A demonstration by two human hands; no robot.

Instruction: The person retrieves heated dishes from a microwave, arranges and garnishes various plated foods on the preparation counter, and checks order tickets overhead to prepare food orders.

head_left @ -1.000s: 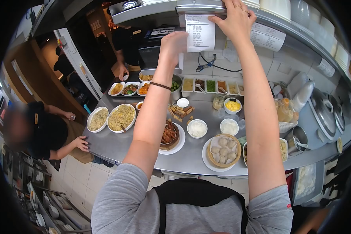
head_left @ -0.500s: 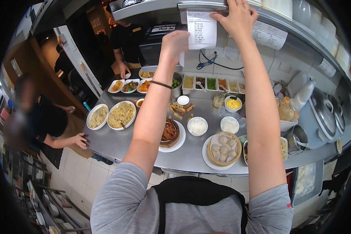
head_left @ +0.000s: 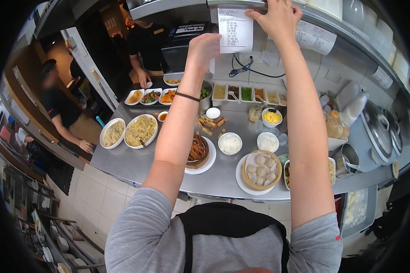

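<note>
Both of my arms are raised to a printed order slip (head_left: 236, 32) that hangs from the metal rail (head_left: 232, 3) under the shelf. My left hand (head_left: 204, 48) is closed at the slip's left edge, its fingertips partly hidden. Up at the top right corner, my right hand (head_left: 280, 20) pinches the slip with its thumb, while its other fingers reach over the rail. Below my arms, a bamboo steamer of dumplings (head_left: 261, 170), two bowls of rice (head_left: 230, 144) and a pot of reddish-brown food (head_left: 198, 149) stand on the steel counter (head_left: 218, 184).
Two oval dishes of fried rice (head_left: 141, 131) sit at the counter's left, near small side dishes (head_left: 151, 97). A row of condiment tubs (head_left: 247, 93) lines the back. More slips (head_left: 314, 38) hang rightward. Co-workers stand at left (head_left: 66, 109) and behind the counter (head_left: 146, 50).
The co-worker at the left has moved back from the counter's corner toward the doorway. My hands stay at the slip with hardly any movement. The view has shifted slightly.
</note>
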